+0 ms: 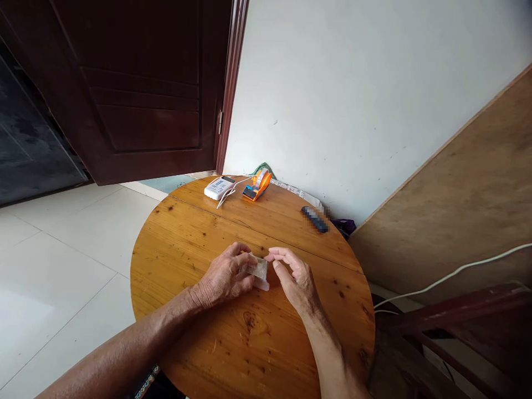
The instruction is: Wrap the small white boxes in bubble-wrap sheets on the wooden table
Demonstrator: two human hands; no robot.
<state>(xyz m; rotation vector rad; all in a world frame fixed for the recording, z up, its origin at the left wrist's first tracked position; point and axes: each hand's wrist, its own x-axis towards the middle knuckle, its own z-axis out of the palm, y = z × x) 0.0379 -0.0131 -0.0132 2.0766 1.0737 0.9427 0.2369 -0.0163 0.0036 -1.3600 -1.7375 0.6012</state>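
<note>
Near the middle of the round wooden table (199,235), my left hand (230,274) holds a small flat packet (260,269), greyish with a pale, partly see-through wrapping. Its fingers and thumb close around the packet's left part and hide it. A whitish flap of the wrapping hangs at the packet's lower right corner. My right hand (296,274) is just right of the packet, fingers bent and thumb apart from the forefinger, with nothing seen between them. Its fingertips are close to the packet's upper right corner.
Toward the table's far edge lie a white device (219,188) with a cable and an orange tape dispenser (257,185). A dark, partly blurred object (315,218) lies at the right rear. Beyond are a white wall (353,100) and a dark red door (145,83).
</note>
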